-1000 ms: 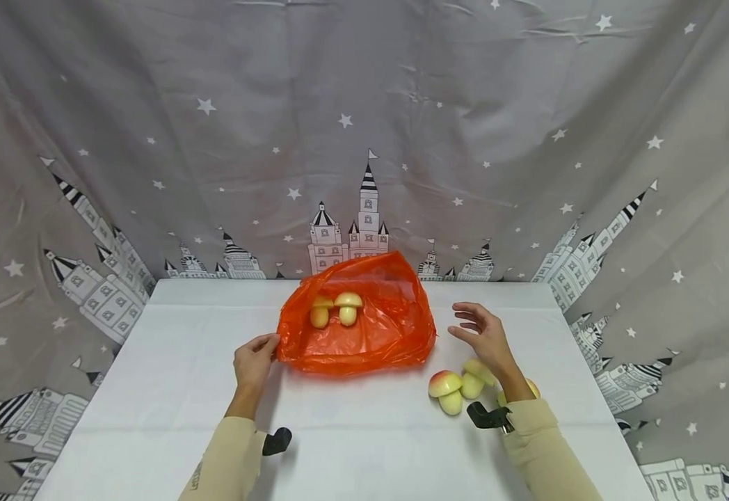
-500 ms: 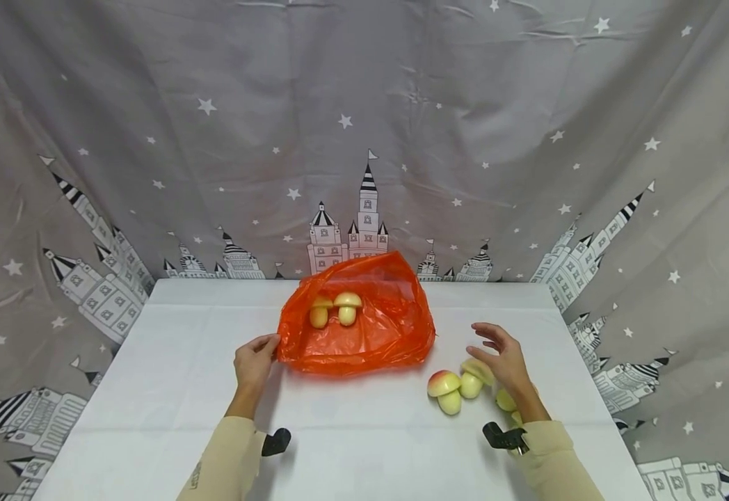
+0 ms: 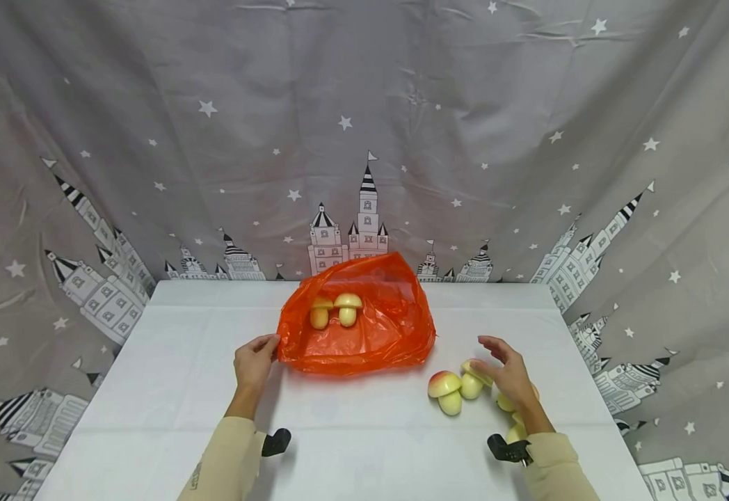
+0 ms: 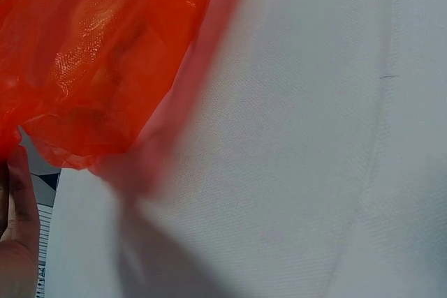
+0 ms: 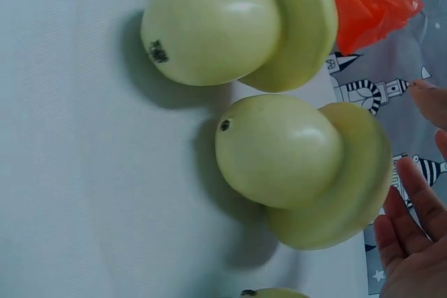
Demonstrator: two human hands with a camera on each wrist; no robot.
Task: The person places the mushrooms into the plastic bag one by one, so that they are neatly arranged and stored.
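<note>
My left hand pinches the left rim of an orange-red plastic bag, whose mouth spreads toward me. Two glossy yellow toy mushrooms lie inside the bag. To its right, my right hand hovers with spread, slightly bent fingers and holds nothing. The thumb overlaps the cap of a pale yellow toy mushroom in the head view; contact cannot be told. Beside that one is a red-tinged toy mushroom. In the right wrist view, my fingers are just past the cap of the middle mushroom.
More yellow mushrooms lie partly hidden under my right wrist. A white cloth covers the table. Behind the table's far edge hangs a grey curtain printed with castles and stars.
My right hand has moved from beside the bag rightward and toward me, down over the mushrooms. The left hand and the bag have stayed in place.
</note>
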